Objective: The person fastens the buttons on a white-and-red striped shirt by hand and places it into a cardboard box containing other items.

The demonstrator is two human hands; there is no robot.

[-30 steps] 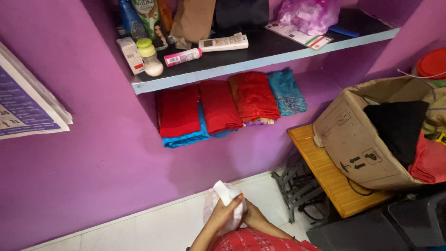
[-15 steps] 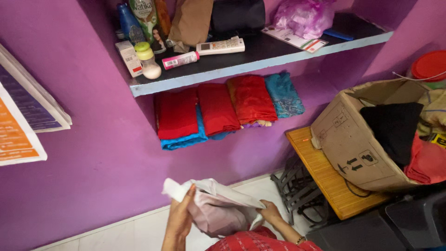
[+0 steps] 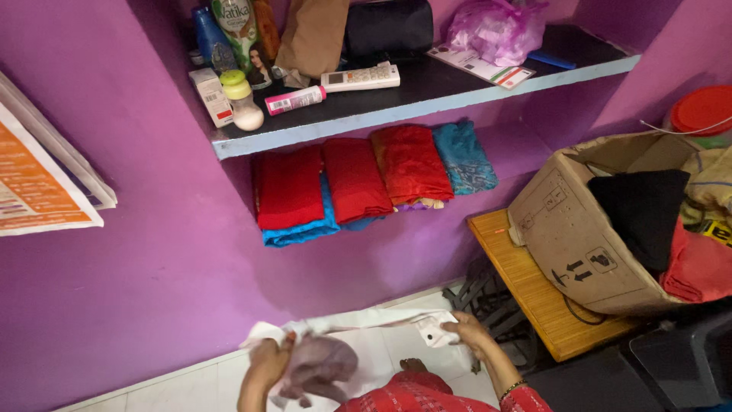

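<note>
1. Left hand (image 3: 268, 360): closed on one end of white cloth (image 3: 358, 324), low in view, above white floor (image 3: 191, 385).
2. Right hand (image 3: 469, 334): closed on opposite end of cloth, near bottom centre.
3. Cloth: stretched between both hands, one portion bunched and hanging below left hand.
4. Wall shelf (image 3: 412, 103): carries remote (image 3: 361, 76), pink tube (image 3: 295, 100), small jar (image 3: 245, 103), bottles, pink bag (image 3: 496, 29).
5. Below shelf: folded red and blue fabrics (image 3: 366, 179) in a row.
6. Right side: cardboard box (image 3: 568, 229) on wooden counter (image 3: 526, 290), filled with dark and red clothes.
7. Left wall: paper calendar (image 3: 38, 187) hanging.
</note>
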